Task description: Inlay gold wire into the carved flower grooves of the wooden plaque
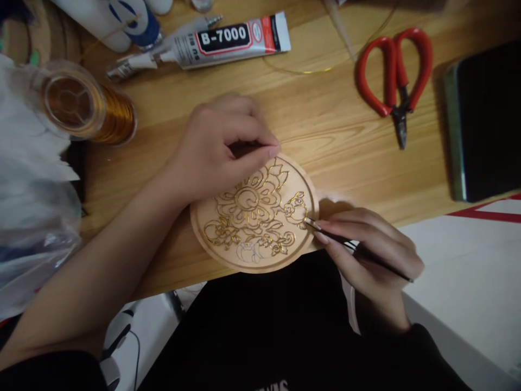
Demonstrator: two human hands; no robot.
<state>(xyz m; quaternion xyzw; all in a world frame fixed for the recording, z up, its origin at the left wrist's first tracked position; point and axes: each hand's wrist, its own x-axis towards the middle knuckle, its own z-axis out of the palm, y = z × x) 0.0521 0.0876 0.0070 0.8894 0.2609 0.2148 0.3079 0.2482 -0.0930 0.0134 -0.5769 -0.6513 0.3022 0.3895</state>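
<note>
A round wooden plaque [199, 228] with a raised rim lies at the table's front edge. Gold wire follows most of the floral lines on its face; a small patch near the bottom shows bare drawn lines. My left hand [228, 146] rests over the plaque's upper left, thumb and forefinger pinched together at the top rim; whatever is between those fingertips is too small to make out. In my right hand [370, 250] is a pair of dark tweezers [342, 239], gripped between thumb and fingers. Their tips touch or hover over the gold wire at the plaque's right side.
Above the plaque lies a B-7000 glue tube [236, 43]. Red-handled cutters [394, 81] sit at the upper right, beside a dark phone-like device [488, 119]. A spool of gold wire [89, 108] stands at left, near crumpled plastic [36, 217]. Loose wire crosses the back.
</note>
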